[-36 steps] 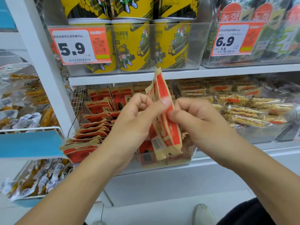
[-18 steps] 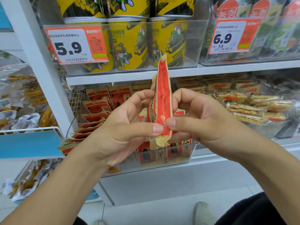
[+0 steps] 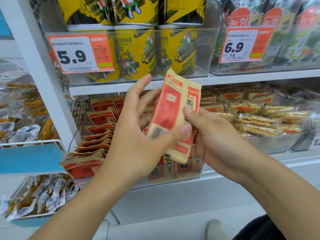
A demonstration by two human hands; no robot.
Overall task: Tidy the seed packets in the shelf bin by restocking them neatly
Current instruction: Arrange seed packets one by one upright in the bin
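Head view, two hands [image 3: 138, 135] [image 3: 218, 142] holding two seed packets [image 3: 174, 115]

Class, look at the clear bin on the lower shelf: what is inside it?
The clear bin holds red-and-tan seed packets, stacked at left and upright at front. Both hands and their held packets cover its middle.
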